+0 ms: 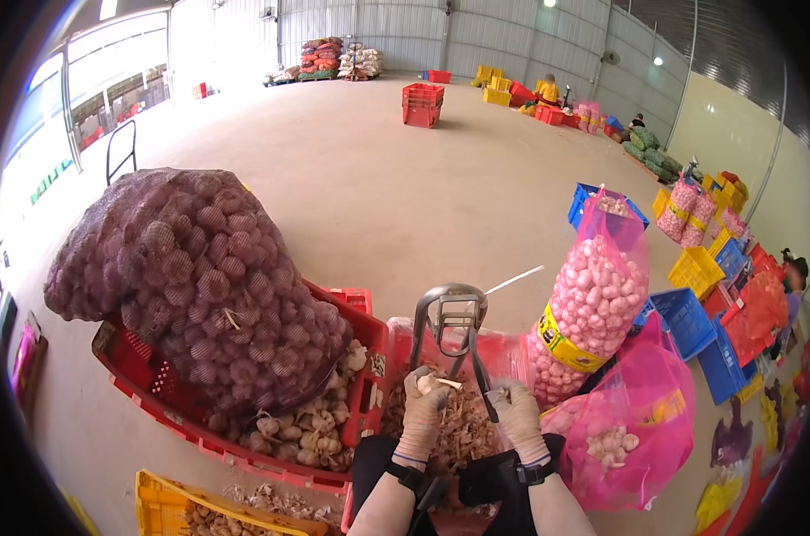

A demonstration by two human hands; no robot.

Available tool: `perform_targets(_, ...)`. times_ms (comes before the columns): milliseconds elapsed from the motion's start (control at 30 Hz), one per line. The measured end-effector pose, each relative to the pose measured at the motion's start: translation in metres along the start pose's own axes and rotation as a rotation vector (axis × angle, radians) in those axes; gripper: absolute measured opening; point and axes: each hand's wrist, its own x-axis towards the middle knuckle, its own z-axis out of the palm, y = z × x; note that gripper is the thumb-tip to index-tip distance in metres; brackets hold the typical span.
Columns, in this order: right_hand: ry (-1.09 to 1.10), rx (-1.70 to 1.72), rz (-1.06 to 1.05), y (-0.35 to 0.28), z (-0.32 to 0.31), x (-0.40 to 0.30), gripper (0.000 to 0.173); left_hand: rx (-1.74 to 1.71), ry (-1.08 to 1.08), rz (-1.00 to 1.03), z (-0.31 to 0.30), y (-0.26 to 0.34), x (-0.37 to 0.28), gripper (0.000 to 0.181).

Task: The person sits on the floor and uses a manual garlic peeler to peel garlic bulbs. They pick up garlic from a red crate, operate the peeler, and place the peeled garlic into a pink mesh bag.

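In a pale knit glove, my left hand (418,415) grips a garlic bulb (430,383) whose cut-looking pale stem points right. My right hand (517,419), gloved too, is closed around the dark lever handle (482,375) of a metal stand-mounted cutter (450,301). The cutter rises just beyond both hands. Beneath them, dry garlic skins and stem scraps (468,429) fill a red crate lined with clear film. To the left, loose garlic bulbs (311,429) spill from a big purple mesh sack (211,288) lying in a red crate (231,455).
At the right stand a full pink mesh bag of garlic (589,295) and an open pink mesh bag (653,415) holding some bulbs. A yellow crate (170,502) is at lower left. Blue crates (683,325) line the right side. Stacked red crates (422,106) and seated people are farther off.
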Motion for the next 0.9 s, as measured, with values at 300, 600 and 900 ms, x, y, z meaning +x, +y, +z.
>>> perform_targets(300, -0.397, -0.484, 0.018, 0.004, 0.004, 0.033, 0.036, 0.08, 0.004, -0.094, -0.004, -0.011, 0.013, 0.029)
perform_targets(600, -0.511, -0.294, 0.177, -0.002, -0.008, 0.036, 0.04, 0.243, 0.107, -0.027, 0.02, -0.003, 0.007, 0.038)
perform_targets(900, -0.389, -0.395, 0.042, 0.024, 0.001, 0.029, 0.032, 0.483, 0.124, 0.102, 0.019, -0.007, 0.0, 0.043)
